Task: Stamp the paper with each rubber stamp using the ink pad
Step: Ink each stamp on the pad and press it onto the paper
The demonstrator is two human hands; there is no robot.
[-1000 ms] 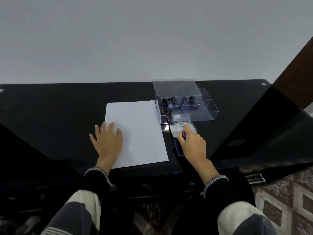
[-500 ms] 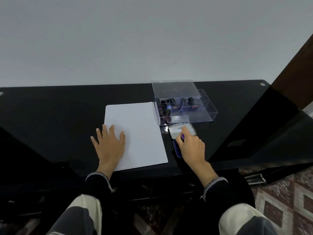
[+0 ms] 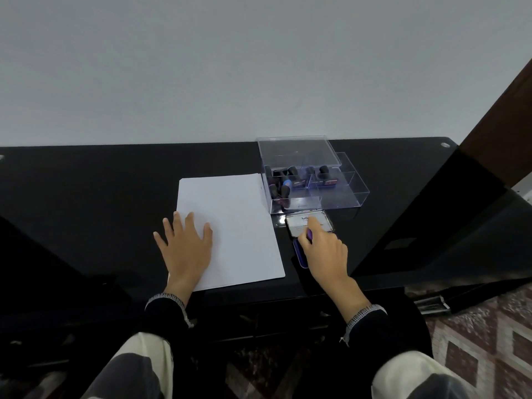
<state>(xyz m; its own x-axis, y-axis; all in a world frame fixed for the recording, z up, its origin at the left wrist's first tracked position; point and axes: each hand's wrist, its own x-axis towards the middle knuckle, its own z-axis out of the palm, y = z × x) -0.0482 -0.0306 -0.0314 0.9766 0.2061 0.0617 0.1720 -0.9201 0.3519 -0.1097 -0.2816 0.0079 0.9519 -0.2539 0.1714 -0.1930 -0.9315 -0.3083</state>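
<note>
Right hand (image 3: 324, 249): closed around a purple-tipped rubber stamp (image 3: 309, 234), over the blue ink pad (image 3: 300, 254), its opened lid (image 3: 309, 223) just beyond.
Left hand (image 3: 187, 244): spread flat, pinning the paper (image 3: 230, 223).
Paper: between the hands, apparently unmarked.
Remaining stamps (image 3: 283, 182): in clear box (image 3: 342, 197) beyond right hand.
Progress, judged: first inking; all impressions outstanding.

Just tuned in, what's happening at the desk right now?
A person's left hand lies flat on the blank white paper. The right hand grips a purple stamp over the open ink pad, its lid flipped back. More stamps wait in the clear box. No print shows yet.
</note>
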